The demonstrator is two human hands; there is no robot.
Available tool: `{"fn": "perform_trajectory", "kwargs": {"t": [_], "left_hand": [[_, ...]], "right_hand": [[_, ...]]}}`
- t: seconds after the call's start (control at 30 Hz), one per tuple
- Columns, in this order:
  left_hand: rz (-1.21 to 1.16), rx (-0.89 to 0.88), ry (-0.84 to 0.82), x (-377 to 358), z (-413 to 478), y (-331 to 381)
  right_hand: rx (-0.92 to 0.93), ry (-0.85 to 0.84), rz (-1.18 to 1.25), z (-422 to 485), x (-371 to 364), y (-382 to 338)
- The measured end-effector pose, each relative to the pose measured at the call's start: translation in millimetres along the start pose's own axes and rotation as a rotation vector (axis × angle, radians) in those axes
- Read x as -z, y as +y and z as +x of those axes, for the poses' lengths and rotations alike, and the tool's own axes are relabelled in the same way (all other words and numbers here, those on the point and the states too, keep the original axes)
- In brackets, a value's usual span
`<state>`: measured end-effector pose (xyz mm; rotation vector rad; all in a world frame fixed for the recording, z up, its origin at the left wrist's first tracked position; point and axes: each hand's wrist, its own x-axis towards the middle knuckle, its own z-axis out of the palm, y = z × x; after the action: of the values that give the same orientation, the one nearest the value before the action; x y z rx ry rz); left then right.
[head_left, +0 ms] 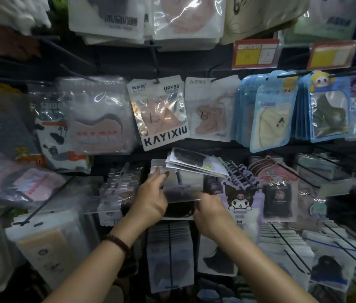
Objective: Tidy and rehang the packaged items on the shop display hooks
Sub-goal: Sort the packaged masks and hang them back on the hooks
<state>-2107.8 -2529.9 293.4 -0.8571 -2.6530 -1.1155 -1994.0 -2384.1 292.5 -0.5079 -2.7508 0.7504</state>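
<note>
Forearms stretched up from the bottom edge toward the rack, the left wrist wearing a dark bracelet (118, 242). Between the hands sat a blurred clear pack (181, 190), its long axis running left to right and its face tipped up toward the camera. The left hand (150, 199) held its left side, fingers (159, 174) curled over the upper left corner. The right hand (210, 212) was at the lower right corner, fingers tucked under the edge and apparently pinching it, though blur hid the exact grip.

A dark hook (179, 178) pointed out toward the camera at the pack's upper middle; whether the pack was already threaded on it could not be told. Just above, touching the top edge, a stack (196, 164) of similar packs lay tilted. Kuromi packs (240, 200) hung just right of the right hand.

The hanging hole probably lay along the top edge, nearer the left hand, so that hand would likely steer it along the hook.
</note>
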Motion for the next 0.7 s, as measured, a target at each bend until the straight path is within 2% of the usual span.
{"fn": "perform_trajectory", "kwargs": {"t": [0.13, 0.2, 0.27, 0.37, 0.4, 0.57, 0.7], "left_hand": [[-0.26, 0.086, 0.088, 23.8, -5.5, 9.2], [-0.417, 0.109, 0.088, 35.1, -1.9, 14.5], [-0.552, 0.136, 0.08, 47.5, 2.2, 24.2], [-0.685, 0.192, 0.044, 63.2, 15.9, 38.1], [-0.716, 0.212, 0.016, 65.9, 21.1, 42.0], [-0.781, 0.386, -0.096, 65.0, 42.0, 54.4], [-0.844, 0.414, -0.168, 65.5, 42.2, 57.5]], "right_hand": [[0.077, -0.014, 0.02, -27.1, 37.8, 5.9], [0.076, -0.031, 0.211, -37.1, 65.9, 0.7], [0.114, 0.039, 0.309, -38.5, 92.3, -6.0], [0.223, 0.278, 0.112, -16.6, 112.8, -10.0], [0.25, 0.306, 0.035, -4.6, 114.4, -10.2], [0.199, 0.061, -0.388, 49.2, 99.7, -14.3], [0.179, 0.062, -0.53, 61.5, 83.4, -6.4]]}}
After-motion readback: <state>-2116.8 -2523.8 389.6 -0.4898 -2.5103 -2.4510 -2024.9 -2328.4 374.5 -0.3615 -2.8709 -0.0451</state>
